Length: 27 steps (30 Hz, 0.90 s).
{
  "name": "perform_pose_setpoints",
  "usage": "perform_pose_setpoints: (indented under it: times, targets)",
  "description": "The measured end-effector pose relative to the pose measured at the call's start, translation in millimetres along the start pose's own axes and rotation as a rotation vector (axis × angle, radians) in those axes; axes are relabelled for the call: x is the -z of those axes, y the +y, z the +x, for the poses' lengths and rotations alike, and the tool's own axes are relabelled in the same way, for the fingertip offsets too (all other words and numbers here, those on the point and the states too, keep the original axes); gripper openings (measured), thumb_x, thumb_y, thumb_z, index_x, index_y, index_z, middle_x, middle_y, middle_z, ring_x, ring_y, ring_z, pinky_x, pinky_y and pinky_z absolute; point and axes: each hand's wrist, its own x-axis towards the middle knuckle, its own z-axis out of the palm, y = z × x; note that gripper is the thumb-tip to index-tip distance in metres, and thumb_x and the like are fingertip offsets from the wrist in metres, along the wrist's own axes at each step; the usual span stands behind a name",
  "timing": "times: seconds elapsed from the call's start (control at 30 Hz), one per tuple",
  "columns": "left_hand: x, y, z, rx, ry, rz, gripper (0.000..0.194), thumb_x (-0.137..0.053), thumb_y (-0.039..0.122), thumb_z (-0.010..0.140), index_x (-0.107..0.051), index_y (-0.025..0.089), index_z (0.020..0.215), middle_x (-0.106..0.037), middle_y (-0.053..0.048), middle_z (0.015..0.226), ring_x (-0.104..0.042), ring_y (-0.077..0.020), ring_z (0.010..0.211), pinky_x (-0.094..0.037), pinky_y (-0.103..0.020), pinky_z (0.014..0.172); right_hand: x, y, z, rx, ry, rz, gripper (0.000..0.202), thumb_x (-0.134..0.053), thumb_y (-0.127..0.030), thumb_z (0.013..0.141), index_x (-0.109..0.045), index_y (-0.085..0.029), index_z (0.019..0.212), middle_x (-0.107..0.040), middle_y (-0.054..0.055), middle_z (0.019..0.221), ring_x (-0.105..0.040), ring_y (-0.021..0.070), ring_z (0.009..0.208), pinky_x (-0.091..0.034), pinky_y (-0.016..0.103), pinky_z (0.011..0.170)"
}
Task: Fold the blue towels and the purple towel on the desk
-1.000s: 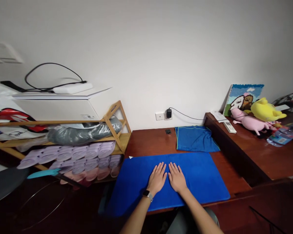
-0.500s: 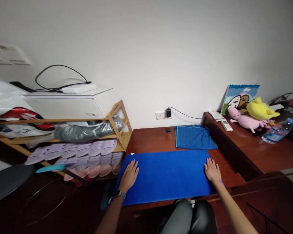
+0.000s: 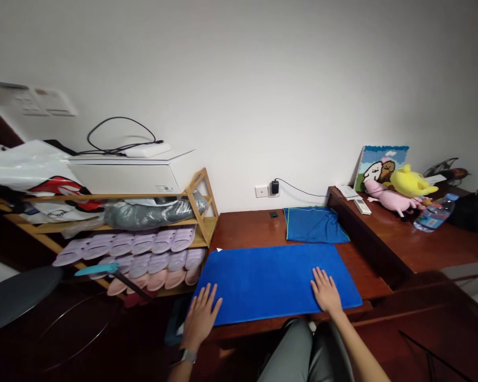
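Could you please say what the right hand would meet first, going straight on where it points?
Past the blue towel beneath it, the right hand would probably meet the green-edged cloth, if kept low.

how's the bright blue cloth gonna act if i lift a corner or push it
The bright cloth is probably floppy and light for its size, since it lies flat and looks thin at the edge. Pushed by the right hand, spread over it, it may bunch up, as the darker cloth behind already shows creases.
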Motion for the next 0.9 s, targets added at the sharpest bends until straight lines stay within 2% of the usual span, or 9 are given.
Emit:
perform_pose_setpoints:
  times: [0.07, 0.17, 0.37, 0.47, 0.57, 0.67, 0.8, 0.87, 0.9]
  targets:
    - [-1.6, -27, -4, 0.065, 0.012, 0.006, 0.073, -0.031, 0.058, 0.106, -0.041, 0.021, 0.167, -0.039, -0.013, 0.173, -0.037, -0.0349, 0.160, -0.038, -0.058, 0.126, 2, 40, 3, -0.112, -0.011, -0.058, 0.070, -0.022, -0.045, 0.108, -0.027, -0.018, 0.172, -0.025, 0.003, 0.177, -0.022, 0.0258, 0.165, -0.018, 0.048, 0.134]
    - [-5.3, -39, -8, 0.114, 0.007, -0.002, 0.076, -0.029, 0.057, 0.106, -0.038, 0.014, 0.168, -0.037, -0.014, 0.174, -0.038, -0.0351, 0.159, -0.040, -0.054, 0.125, 2, 75, 4, -0.185, -0.026, -0.082, 0.072, -0.018, -0.047, 0.107, -0.024, -0.017, 0.173, -0.024, 0.002, 0.178, -0.020, 0.0246, 0.166, -0.016, 0.045, 0.135]
    - [-4.0, -26, -11, 0.118, 0.052, 0.058, 0.074, -0.028, 0.052, 0.104, -0.046, 0.010, 0.163, -0.043, -0.015, 0.171, -0.040, -0.0334, 0.159, -0.033, -0.054, 0.129, 9, 76, 5, -0.202, -0.019, -0.048, 0.071, -0.018, -0.044, 0.106, -0.026, -0.020, 0.172, -0.027, 0.002, 0.178, -0.022, 0.0225, 0.165, -0.019, 0.044, 0.134]
    - [1.0, -15, -4, 0.080, 0.101, 0.065, 0.071, -0.032, 0.048, 0.104, -0.054, 0.008, 0.157, -0.048, -0.018, 0.167, -0.043, -0.0342, 0.157, -0.033, -0.055, 0.130, 18, 67, 12, -0.222, 0.002, -0.037, 0.070, -0.020, -0.041, 0.106, -0.034, -0.015, 0.170, -0.032, 0.007, 0.176, -0.028, 0.0283, 0.163, -0.024, 0.050, 0.133]
    - [3.8, 20, 14, 0.013, 0.145, 0.007, 0.063, -0.034, 0.046, 0.105, -0.063, 0.012, 0.150, -0.053, -0.017, 0.164, -0.047, -0.0331, 0.154, -0.037, -0.052, 0.129, 23, 35, 18, -0.195, 0.060, -0.033, 0.068, -0.021, -0.039, 0.107, -0.039, -0.013, 0.168, -0.032, 0.011, 0.176, -0.027, 0.0317, 0.164, -0.021, 0.053, 0.133]
    - [1.3, 88, 36, -0.137, 0.138, -0.099, 0.056, -0.036, 0.043, 0.108, -0.066, 0.019, 0.148, -0.054, -0.012, 0.164, -0.048, -0.0302, 0.154, -0.040, -0.049, 0.128, 20, -29, 20, -0.001, 0.098, 0.027, 0.064, -0.026, -0.039, 0.109, -0.040, -0.018, 0.168, -0.032, 0.007, 0.175, -0.023, 0.0275, 0.165, -0.017, 0.049, 0.135]
    - [-11.0, 173, 56, -0.350, 0.031, -0.161, 0.056, -0.035, 0.043, 0.110, -0.055, 0.024, 0.159, -0.048, -0.008, 0.168, -0.045, -0.0270, 0.156, -0.038, -0.050, 0.129, 9, -115, 16, 0.228, 0.047, 0.151, 0.064, -0.029, -0.040, 0.109, -0.037, -0.020, 0.169, -0.032, 0.004, 0.175, -0.024, 0.0259, 0.165, -0.019, 0.049, 0.135]
    - [-18.1, 185, 58, -0.338, -0.019, -0.141, 0.058, -0.036, 0.045, 0.110, -0.052, 0.024, 0.161, -0.048, -0.009, 0.168, -0.044, -0.0279, 0.157, -0.037, -0.052, 0.129, 4, -130, 15, 0.239, 0.011, 0.165, 0.065, -0.028, -0.042, 0.109, -0.034, -0.020, 0.170, -0.030, 0.003, 0.175, -0.024, 0.0257, 0.165, -0.019, 0.050, 0.135]
    - [-20.6, 180, 58, -0.297, -0.026, -0.124, 0.059, -0.037, 0.047, 0.109, -0.051, 0.024, 0.161, -0.048, -0.010, 0.168, -0.044, -0.0291, 0.157, -0.037, -0.054, 0.129, 2, -127, 15, 0.225, 0.001, 0.164, 0.065, -0.028, -0.043, 0.110, -0.033, -0.020, 0.170, -0.029, 0.003, 0.176, -0.024, 0.0258, 0.165, -0.018, 0.051, 0.135]
